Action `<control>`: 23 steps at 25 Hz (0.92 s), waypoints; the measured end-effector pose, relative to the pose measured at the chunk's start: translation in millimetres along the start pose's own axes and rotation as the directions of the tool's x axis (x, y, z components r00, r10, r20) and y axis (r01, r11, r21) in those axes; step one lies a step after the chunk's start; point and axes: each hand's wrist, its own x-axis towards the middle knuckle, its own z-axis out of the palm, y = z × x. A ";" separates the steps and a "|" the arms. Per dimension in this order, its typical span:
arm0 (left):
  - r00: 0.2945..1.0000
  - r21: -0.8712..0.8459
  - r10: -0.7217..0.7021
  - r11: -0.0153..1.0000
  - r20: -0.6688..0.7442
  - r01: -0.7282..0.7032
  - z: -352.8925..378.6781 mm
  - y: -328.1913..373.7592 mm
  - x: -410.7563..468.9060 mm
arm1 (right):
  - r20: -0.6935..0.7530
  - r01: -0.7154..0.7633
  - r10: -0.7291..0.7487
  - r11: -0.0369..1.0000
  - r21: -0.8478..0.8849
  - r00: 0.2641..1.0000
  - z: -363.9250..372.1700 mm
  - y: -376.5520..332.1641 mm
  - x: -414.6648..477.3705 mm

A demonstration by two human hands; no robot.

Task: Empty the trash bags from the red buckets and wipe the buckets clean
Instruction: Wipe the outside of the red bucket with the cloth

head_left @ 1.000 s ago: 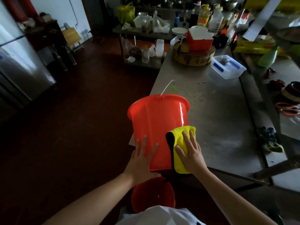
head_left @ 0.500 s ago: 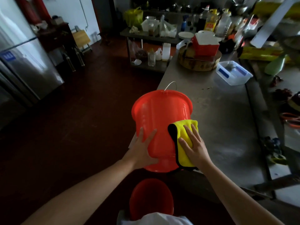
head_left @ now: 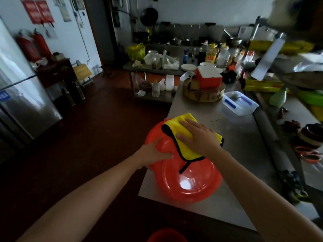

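Note:
A red bucket (head_left: 185, 186) lies tipped on the near corner of the steel table (head_left: 244, 147), one round end facing me. A yellow cloth (head_left: 183, 137) with a black edge is draped over the bucket's upper side. My right hand (head_left: 199, 137) presses flat on the cloth, fingers straight. My left hand (head_left: 155, 152) cups the bucket's left wall, thumb on top and fingers curved round the side. The rim of a second red bucket (head_left: 166, 235) shows on the floor at the bottom edge. No trash bag is in view.
Further along the table stand a round wooden chopping block (head_left: 202, 95) carrying a red box (head_left: 208, 77) and a clear plastic tub (head_left: 239, 104). Bottles and clutter fill the back and right. A steel fridge (head_left: 26, 105) stands at the left across dark red floor.
The bucket has been tipped over onto the table. My right hand slid the cloth up from the bucket's lower wall to its upper side. My left hand shifted to the left wall.

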 end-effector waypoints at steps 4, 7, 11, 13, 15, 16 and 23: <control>0.972 -0.235 -0.199 0.946 0.122 0.223 -14.0 1.4 29.9 | 0.167 -0.078 0.097 0.990 -0.120 0.981 12.6 2.7 53.2; 0.986 -0.217 -0.145 0.963 0.079 0.159 -2.5 -4.7 57.8 | 0.059 -0.280 0.285 0.957 -0.082 0.957 32.1 17.0 65.7; 0.998 -0.152 0.059 0.987 0.013 -0.056 31.7 -35.3 119.4 | -0.017 -0.335 0.335 0.941 -0.057 0.942 52.2 28.5 66.6; 0.996 -0.183 0.092 0.979 -0.007 -0.092 33.6 -28.0 123.5 | -0.021 -0.364 0.363 0.930 -0.051 0.931 61.6 39.2 69.7; 0.996 -0.208 0.078 0.974 -0.047 -0.086 31.7 -21.4 132.4 | 0.007 -0.376 0.377 0.925 -0.055 0.926 70.1 51.1 76.4; 0.997 -0.190 0.063 0.979 -0.051 -0.072 28.8 -19.4 136.2 | 0.034 -0.370 0.372 0.927 -0.064 0.927 75.0 54.6 78.7; 0.995 -0.164 -0.082 0.984 -0.065 0.070 36.8 -36.2 130.8 | 0.195 -0.308 0.334 0.939 -0.150 0.922 101.4 54.4 71.8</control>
